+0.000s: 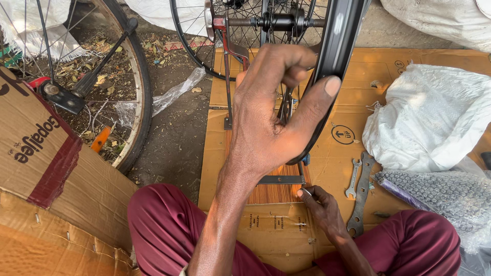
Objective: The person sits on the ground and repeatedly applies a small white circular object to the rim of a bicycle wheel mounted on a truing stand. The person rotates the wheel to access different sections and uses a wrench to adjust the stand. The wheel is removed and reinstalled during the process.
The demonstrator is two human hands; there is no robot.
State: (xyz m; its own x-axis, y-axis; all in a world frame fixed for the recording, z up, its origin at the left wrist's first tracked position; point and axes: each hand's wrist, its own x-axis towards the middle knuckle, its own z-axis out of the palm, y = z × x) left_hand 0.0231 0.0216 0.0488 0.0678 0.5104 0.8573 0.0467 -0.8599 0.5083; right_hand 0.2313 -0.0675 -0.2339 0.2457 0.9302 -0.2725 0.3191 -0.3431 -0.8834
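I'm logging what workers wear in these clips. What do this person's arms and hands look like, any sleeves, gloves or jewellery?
Both forearms are bare up to the frame edge, with no sleeves in view. The left hand and right hand wear no gloves, and no rings, watch or bands show. The trousers are maroon.

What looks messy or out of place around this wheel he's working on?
Mostly clutter: two spanners lie loose on the cardboard, and a crumpled clear plastic scrap sits on the leaf-strewn dirt. The black rim gripped by the left hand shows no visible damage.

Spanners (359, 189) on flattened cardboard (348, 107)
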